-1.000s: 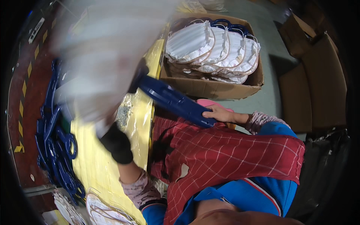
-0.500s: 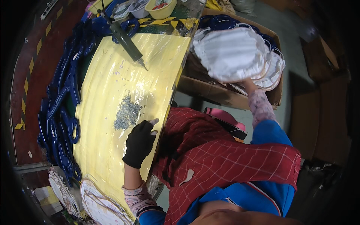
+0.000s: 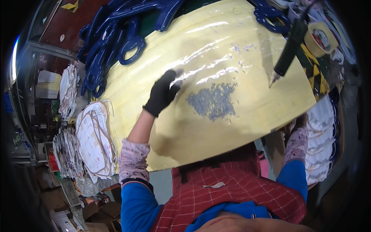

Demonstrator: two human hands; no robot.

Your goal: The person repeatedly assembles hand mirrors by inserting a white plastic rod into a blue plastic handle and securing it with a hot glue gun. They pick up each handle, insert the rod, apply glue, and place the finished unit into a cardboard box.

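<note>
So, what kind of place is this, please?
Probably a small workshop or factory workbench. A yellow work surface wrapped in clear film, heaps of blue plastic hangers and stacks of white fabric pieces beside it suggest garment or textile packing. The gloved left hand rests on the surface.

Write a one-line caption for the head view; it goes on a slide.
Black-gloved left hand rests on a yellow work surface beside blue hangers.
</note>
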